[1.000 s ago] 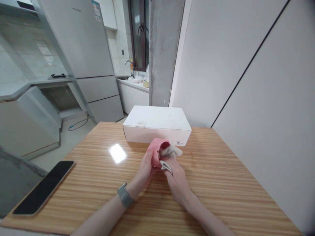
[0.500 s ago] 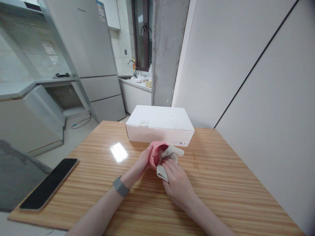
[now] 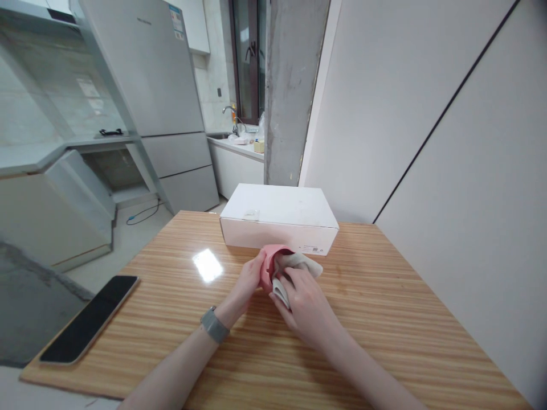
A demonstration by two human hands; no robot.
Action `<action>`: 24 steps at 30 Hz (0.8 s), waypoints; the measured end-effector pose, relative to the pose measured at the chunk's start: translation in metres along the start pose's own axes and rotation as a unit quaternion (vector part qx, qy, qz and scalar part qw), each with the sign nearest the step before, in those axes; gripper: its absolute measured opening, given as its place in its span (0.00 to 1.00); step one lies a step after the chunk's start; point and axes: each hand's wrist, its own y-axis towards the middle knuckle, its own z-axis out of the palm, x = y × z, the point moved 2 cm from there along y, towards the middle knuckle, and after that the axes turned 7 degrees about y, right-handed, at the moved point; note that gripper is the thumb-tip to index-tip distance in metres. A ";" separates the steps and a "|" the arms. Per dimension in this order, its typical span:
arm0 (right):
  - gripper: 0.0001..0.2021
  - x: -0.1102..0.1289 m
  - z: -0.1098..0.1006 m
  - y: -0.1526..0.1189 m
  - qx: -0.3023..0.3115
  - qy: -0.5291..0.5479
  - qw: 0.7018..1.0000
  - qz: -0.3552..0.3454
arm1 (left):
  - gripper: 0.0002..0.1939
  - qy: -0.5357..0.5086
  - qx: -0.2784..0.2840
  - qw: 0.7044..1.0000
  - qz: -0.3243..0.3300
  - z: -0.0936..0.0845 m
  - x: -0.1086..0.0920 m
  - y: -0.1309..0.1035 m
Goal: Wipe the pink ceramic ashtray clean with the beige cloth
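Note:
A pink cup-like container point(image 3: 268, 263) is tilted on its side above the wooden table, its opening turned toward my right hand. Around its left side wraps my left hand point(image 3: 249, 278), closed on it, with a grey watch band point(image 3: 215, 324) on the wrist. My right hand point(image 3: 305, 302) is closed on a light grey cloth point(image 3: 304, 262), part of which is pushed into the container's mouth. The right fingertips are partly hidden by the cloth and the rim. What lies deeper inside the container cannot be seen.
A white box point(image 3: 280, 205) stands just behind the container on the wooden table point(image 3: 397, 319). A black phone point(image 3: 92, 319) lies near the table's left edge. Beyond are a fridge point(image 3: 171, 74), a sink counter and a concrete pillar; a white wall borders the right side.
My right hand has shifted slightly, its fingers pushing the cloth farther into the pink container. The cloth's free end has moved a little to the right. My left hand keeps its hold.

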 end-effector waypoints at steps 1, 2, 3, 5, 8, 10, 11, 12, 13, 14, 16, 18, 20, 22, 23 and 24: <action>0.16 0.002 0.002 0.000 0.000 0.001 1.000 0.011 | 0.32 0.004 0.001 1.000 0.008 0.001 -0.002 -0.002; 0.15 0.003 0.004 0.000 0.004 0.002 1.000 0.020 | 0.32 0.007 -0.001 1.000 0.014 0.001 -0.003 -0.003; 0.14 0.004 0.006 -0.001 0.013 0.006 1.000 0.026 | 0.32 0.009 -0.006 1.000 0.017 0.002 -0.005 -0.005; 0.09 0.006 0.009 -0.001 0.033 0.016 0.999 0.034 | 0.32 0.009 -0.016 1.000 0.017 0.003 -0.006 -0.007; 0.06 0.006 0.008 -0.002 0.047 0.031 0.997 0.051 | 0.30 -0.002 -0.016 1.000 0.013 0.005 -0.006 -0.009; 0.08 0.007 0.007 -0.001 0.042 0.037 0.996 0.068 | 0.29 -0.009 -0.011 1.000 0.014 0.006 -0.006 -0.009; 0.10 0.007 0.006 0.000 0.037 0.038 0.996 0.078 | 0.29 -0.011 -0.009 1.000 0.014 0.007 -0.005 -0.009; 0.13 0.008 0.006 0.001 0.032 0.037 0.995 0.088 | 0.29 -0.013 -0.006 1.000 0.014 0.008 -0.005 -0.008; 0.15 0.008 0.006 0.001 0.026 0.035 0.994 0.098 | 0.29 -0.015 -0.004 1.000 0.014 0.008 -0.004 -0.008; 0.17 0.009 0.007 0.002 0.021 0.035 0.993 0.107 | 0.29 -0.016 -0.001 1.000 0.016 0.009 -0.004 -0.008; 0.18 0.009 0.010 0.002 0.013 0.044 0.991 0.125 | 0.28 -0.016 0.005 1.000 0.022 0.011 -0.002 -0.008; 0.19 0.009 0.012 0.001 0.005 0.066 0.988 0.141 | 0.27 -0.015 0.011 0.999 0.032 0.012 0.000 -0.007; 0.20 0.008 0.013 0.000 -0.004 0.098 0.983 0.152 | 0.27 -0.021 0.017 0.999 0.039 0.014 0.003 -0.007; 0.20 0.005 0.012 0.000 -0.014 0.136 0.978 0.159 | 0.27 -0.044 0.028 0.998 0.026 0.016 0.007 -0.007; 0.20 0.004 0.010 0.001 -0.021 0.153 0.975 0.161 | 0.27 -0.060 0.035 0.998 0.010 0.017 0.009 -0.006; 0.20 0.002 0.009 0.001 -0.027 0.168 0.972 0.160 | 0.28 -0.075 0.043 0.996 -0.010 0.017 0.011 -0.006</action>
